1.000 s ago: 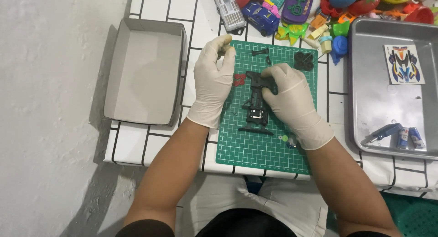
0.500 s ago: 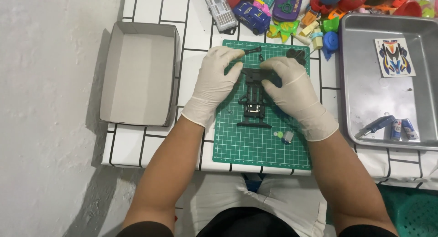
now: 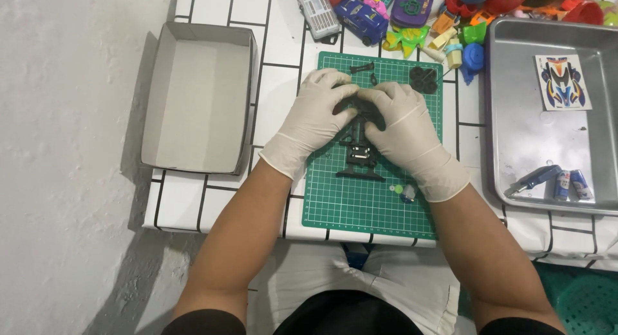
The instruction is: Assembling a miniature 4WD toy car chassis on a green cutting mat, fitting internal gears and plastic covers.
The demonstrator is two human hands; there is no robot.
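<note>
Both hands gloved, over green cutting mat (image 3: 360, 200) on tiled worktop (image 3: 283, 84). Left hand (image 3: 315, 119) and right hand (image 3: 402, 125): grip closed on upper end of black toy-car chassis (image 3: 360, 156), fingertips meeting on it. Chassis lower end sticks out below hands, resting on mat. Small black parts (image 3: 425, 79) just beyond right hand. Empty grey box (image 3: 196, 96) well left of left hand. Metal tray (image 3: 515, 135) right of right hand, sticker sheet (image 3: 562, 82) inside.

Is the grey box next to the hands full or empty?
Empty. The grey box has no lid, and only its bare bottom shows inside.
</note>
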